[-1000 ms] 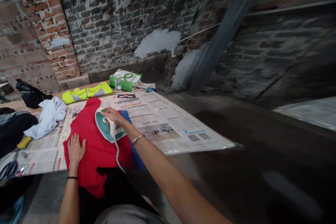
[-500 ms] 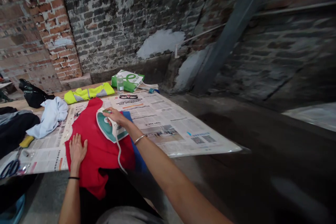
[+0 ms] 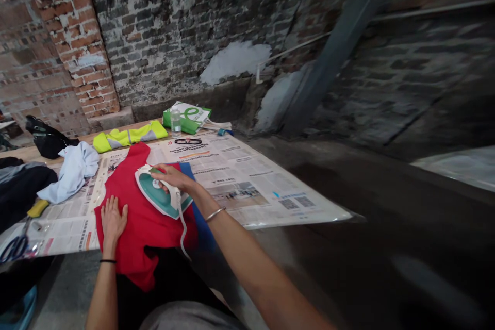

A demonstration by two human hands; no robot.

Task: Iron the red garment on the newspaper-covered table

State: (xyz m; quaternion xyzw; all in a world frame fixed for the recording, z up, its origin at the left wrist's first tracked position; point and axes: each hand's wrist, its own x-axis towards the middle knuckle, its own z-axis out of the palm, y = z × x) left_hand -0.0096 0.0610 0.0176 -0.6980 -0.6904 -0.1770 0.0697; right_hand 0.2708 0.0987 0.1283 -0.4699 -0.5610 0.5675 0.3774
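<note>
Here, left hand [image 3: 114, 218] flat, right hand [image 3: 172, 176] curled

The iron [image 3: 154, 193] is of smooth, faintly glossy plastic, on matt, softly rumpled red cloth [image 3: 127, 232]. From it, at three o'clock, printed newspaper [image 3: 242, 193] under shiny clear film [image 3: 340, 216]; at four, a polished metal bangle [image 3: 215, 214]; at eleven, fluorescent fabric [image 3: 136, 136]; at twelve, a clear plastic bottle [image 3: 175, 125], then rough brick [image 3: 174, 36].
</note>
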